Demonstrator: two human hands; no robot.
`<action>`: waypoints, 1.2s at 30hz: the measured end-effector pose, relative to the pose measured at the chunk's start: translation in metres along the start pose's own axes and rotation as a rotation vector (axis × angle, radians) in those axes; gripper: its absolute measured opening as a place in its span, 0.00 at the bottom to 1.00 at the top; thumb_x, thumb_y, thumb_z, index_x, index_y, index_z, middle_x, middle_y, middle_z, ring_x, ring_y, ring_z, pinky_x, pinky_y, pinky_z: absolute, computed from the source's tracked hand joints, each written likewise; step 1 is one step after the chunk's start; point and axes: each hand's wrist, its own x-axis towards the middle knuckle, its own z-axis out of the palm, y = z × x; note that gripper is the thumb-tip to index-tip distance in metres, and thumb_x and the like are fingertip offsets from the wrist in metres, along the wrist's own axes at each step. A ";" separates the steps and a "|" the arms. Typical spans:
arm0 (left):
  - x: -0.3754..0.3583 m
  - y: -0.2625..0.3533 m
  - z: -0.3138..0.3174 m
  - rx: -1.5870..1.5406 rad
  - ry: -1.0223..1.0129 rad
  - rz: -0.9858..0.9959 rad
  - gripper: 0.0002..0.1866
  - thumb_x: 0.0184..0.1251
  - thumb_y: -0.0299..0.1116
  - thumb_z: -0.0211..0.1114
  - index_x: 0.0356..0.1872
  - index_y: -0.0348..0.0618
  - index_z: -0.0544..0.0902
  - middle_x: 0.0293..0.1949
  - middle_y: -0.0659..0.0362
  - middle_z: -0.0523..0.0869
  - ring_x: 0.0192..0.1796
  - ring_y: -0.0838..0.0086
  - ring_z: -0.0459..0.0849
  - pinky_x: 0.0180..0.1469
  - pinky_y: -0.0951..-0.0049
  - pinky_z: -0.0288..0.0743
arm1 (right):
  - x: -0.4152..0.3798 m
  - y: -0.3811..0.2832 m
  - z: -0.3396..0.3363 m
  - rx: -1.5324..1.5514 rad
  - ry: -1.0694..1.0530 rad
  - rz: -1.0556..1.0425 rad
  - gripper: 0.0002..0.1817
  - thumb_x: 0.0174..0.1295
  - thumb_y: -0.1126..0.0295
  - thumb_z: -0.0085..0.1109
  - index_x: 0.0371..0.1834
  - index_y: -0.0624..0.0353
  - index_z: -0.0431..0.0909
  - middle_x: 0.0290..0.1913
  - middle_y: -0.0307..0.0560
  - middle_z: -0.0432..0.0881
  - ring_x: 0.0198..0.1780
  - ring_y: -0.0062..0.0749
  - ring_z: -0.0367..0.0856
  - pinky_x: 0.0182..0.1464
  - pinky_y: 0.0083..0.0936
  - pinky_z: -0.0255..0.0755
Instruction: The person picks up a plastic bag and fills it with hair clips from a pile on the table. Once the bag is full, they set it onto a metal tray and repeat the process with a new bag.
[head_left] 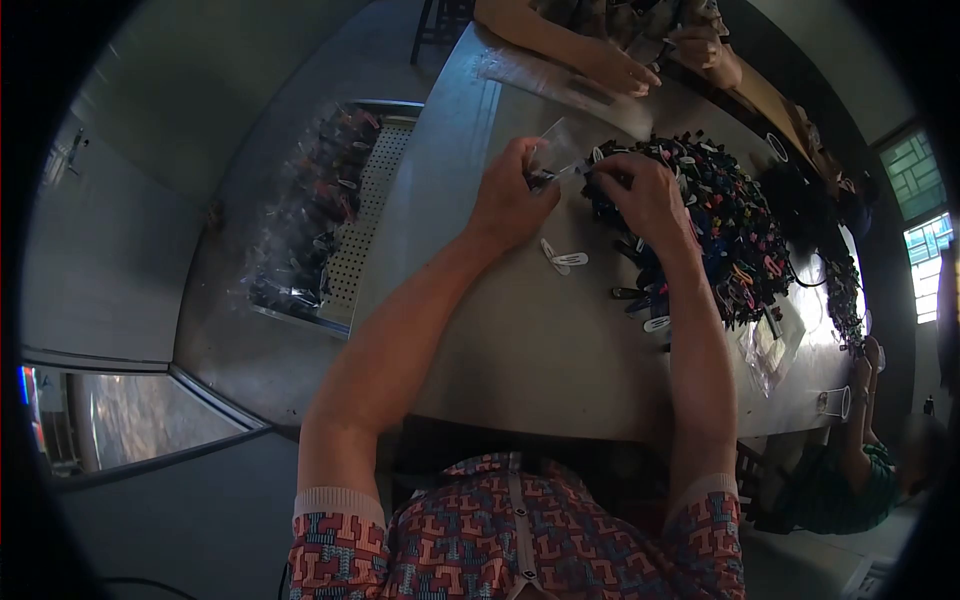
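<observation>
My left hand (508, 198) is closed on a small clear plastic bag (562, 146), which sticks up past the fingertips. Something dark shows at the bag's lower end, too small to name. At the left edge of a large heap of hair clips (722, 215), my right hand (640, 195) has its thumb and fingers pinched together. What lies between those fingertips, if anything, I cannot make out. Below and between my hands, a couple of white snap hair clips (563, 258) lie on the metal table (520, 350).
Left of the table stands a perforated tray (372, 205) with many bagged items (310, 220). Across the table are another person's hands (630, 75). At right are clear plastic bags (772, 350), a clear cup (834, 403) and a second person in green (850, 490).
</observation>
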 end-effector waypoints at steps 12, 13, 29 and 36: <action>0.003 -0.002 0.001 -0.064 0.107 0.104 0.26 0.54 0.29 0.72 0.56 0.38 0.76 0.43 0.51 0.86 0.44 0.65 0.85 0.48 0.67 0.79 | -0.011 0.006 0.020 -0.276 0.077 -0.177 0.07 0.55 0.70 0.70 0.37 0.54 0.88 0.41 0.45 0.82 0.50 0.45 0.81 0.53 0.38 0.77; 0.003 -0.003 0.001 -0.071 0.098 0.084 0.26 0.54 0.29 0.72 0.56 0.38 0.76 0.43 0.51 0.86 0.44 0.65 0.85 0.48 0.67 0.78 | -0.011 0.006 0.021 -0.260 0.092 -0.193 0.07 0.55 0.70 0.70 0.37 0.54 0.88 0.42 0.45 0.82 0.50 0.45 0.81 0.53 0.38 0.77; 0.003 -0.003 0.000 -0.039 0.089 0.097 0.25 0.58 0.28 0.71 0.58 0.39 0.78 0.46 0.54 0.85 0.47 0.72 0.84 0.48 0.72 0.78 | -0.001 -0.013 0.053 -0.117 0.093 -0.331 0.08 0.57 0.71 0.67 0.39 0.59 0.84 0.42 0.51 0.84 0.49 0.52 0.82 0.51 0.41 0.78; 0.002 -0.002 0.000 -0.040 0.077 0.097 0.25 0.59 0.27 0.71 0.59 0.39 0.77 0.47 0.54 0.85 0.47 0.71 0.84 0.50 0.71 0.78 | 0.001 -0.010 0.038 -0.055 0.095 -0.319 0.08 0.59 0.72 0.67 0.40 0.62 0.84 0.40 0.52 0.86 0.41 0.47 0.87 0.45 0.36 0.80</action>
